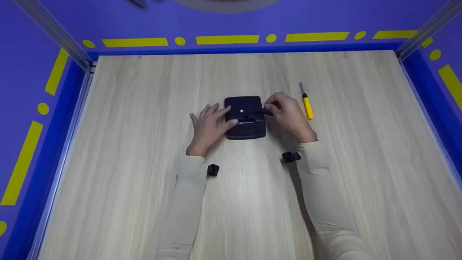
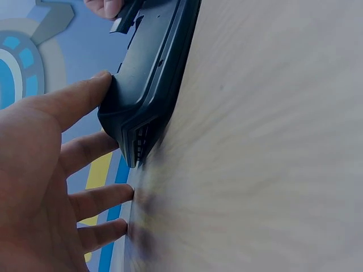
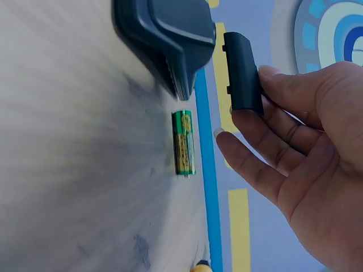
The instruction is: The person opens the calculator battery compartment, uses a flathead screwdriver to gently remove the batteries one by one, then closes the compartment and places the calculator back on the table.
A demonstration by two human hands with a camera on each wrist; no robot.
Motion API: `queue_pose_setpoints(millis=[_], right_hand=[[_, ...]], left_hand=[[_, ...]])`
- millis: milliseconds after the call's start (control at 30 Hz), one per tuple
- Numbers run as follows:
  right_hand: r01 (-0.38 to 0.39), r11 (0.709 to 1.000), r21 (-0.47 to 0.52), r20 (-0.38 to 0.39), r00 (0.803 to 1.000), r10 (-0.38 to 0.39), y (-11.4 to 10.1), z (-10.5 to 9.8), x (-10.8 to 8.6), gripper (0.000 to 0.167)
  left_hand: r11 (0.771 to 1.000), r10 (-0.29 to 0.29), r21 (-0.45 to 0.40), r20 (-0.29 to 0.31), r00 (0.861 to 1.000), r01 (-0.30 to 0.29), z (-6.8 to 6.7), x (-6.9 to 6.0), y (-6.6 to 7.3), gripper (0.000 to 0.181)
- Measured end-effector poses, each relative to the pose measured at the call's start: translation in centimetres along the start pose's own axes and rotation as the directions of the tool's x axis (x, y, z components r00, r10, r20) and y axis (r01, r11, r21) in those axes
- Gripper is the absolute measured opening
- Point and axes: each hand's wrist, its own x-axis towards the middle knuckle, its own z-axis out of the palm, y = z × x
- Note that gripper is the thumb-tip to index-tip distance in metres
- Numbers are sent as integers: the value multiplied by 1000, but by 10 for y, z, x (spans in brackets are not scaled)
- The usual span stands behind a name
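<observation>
A black plastic device (image 1: 246, 130), apparently with its back upward, lies on the wooden table. My left hand (image 1: 207, 130) is at its left side; the thumb and index finger touch it, and the other fingers spread beside it. My right hand (image 1: 291, 115) pinches a small black battery cover (image 3: 243, 71) between thumb and fingers at the device's right edge. In the right wrist view, the cover is apart from the device, with small tabs along one edge. A green and gold battery (image 3: 184, 143) lies on the table by the device, below the right fingers.
A screwdriver (image 1: 307, 106) with a yellow handle lies on the table (image 1: 144, 108) to the right of my right hand. Blue panels (image 1: 216, 27) with yellow markings stand behind the table and along both sides.
</observation>
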Motion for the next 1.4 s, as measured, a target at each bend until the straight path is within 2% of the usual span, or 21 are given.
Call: queue_pose_setpoints(millis=[200, 433, 733, 1000, 1400], right_hand=[[61, 998, 21, 12, 998, -61, -7, 6, -1, 4], [92, 996, 16, 57, 994, -92, -18, 14, -2, 3], [195, 981, 13, 83, 977, -195, -25, 27, -2, 5], [182, 983, -6, 136, 974, -180, -27, 34, -2, 5], [191, 981, -25, 147, 972, -185, -28, 36, -2, 7]], left_hand=[[1000, -6, -1, 3, 1000, 6, -3, 1, 0, 68], [1000, -14, 17, -14, 1000, 15, -6, 0, 0, 67], [1000, -13, 2, -2, 1000, 13, -6, -2, -2, 66], [1000, -20, 6, 2, 1000, 20, -6, -1, -2, 66], [1000, -22, 17, 6, 1000, 22, -6, -1, -1, 66]])
